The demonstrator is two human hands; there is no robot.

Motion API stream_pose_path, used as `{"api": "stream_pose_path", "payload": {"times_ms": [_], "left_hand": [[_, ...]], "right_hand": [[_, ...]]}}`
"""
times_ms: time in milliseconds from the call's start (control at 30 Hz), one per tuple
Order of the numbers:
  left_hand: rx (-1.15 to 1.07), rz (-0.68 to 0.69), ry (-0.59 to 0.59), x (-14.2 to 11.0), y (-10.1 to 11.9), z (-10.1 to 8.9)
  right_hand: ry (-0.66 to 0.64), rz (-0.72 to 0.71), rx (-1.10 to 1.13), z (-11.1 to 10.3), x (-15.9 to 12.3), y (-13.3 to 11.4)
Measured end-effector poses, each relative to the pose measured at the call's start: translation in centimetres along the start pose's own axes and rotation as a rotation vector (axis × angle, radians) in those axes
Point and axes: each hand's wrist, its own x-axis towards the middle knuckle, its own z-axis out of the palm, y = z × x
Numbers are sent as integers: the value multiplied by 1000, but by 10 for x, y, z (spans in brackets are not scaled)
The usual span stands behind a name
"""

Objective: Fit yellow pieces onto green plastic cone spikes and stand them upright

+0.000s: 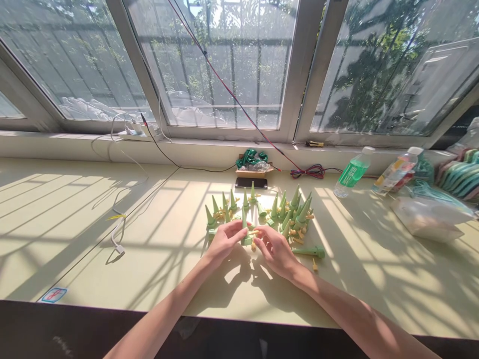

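Note:
My left hand (pixel 229 238) is closed around the lower part of an upright green cone-shaped plastic piece (pixel 244 219). My right hand (pixel 276 245) pinches a small yellow peg-like part (pixel 255 232) against the cone's side. Another small yellow part (pixel 253 247) shows just below, between the hands. Several similar green cones with yellow parts stand in a group (pixel 275 207) behind and to the right of my hands. One green cone (pixel 309 252) lies on its side by my right wrist, with a loose yellow part (pixel 315 266) in front of it.
A black phone (pixel 251 183) lies behind the cones, before a small box (pixel 254 173) with green material in it. Bottles (pixel 352 174) and a plastic bag (pixel 426 217) stand at the right. A white cable (pixel 118 244) runs across the left of the table (pixel 157 279).

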Motion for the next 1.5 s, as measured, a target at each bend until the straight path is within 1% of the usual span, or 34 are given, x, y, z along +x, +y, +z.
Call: {"api": "stream_pose_path", "payload": {"times_ms": [100,233,333,433,533,633,767,867,1067,1167,1300,1400,1500], "left_hand": [[-17,-12,-20,1,-2,-1],[32,-3,1,2,-12,-1],[61,41,-67,2,-15,0],[27,111,-145,1,-15,2],[14,167,-180,1,-13,4],[13,179,-190,1,-11,4],[9,161,-168,1,-11,4],[18,142,-142,1,-12,4],[66,152,33,1,-9,2],[50,88,46,2,-8,2],[-36,-50,-81,2,-10,4],[-127,-102,-126,2,-13,3],[-207,-113,-152,2,-16,0]], "right_hand": [[0,-35,-21,0,0,2],[14,-60,-66,1,1,5],[42,-61,-74,2,1,7],[42,-48,-46,3,0,9],[28,-21,-34,5,0,12],[25,2,-31,6,0,15],[42,17,-5,6,1,16],[82,29,-36,4,2,14],[217,42,-90,2,0,11],[256,-11,-83,1,0,13],[239,-101,-90,2,0,14],[195,-99,-76,3,0,13],[163,-71,-61,4,-1,11]]}}
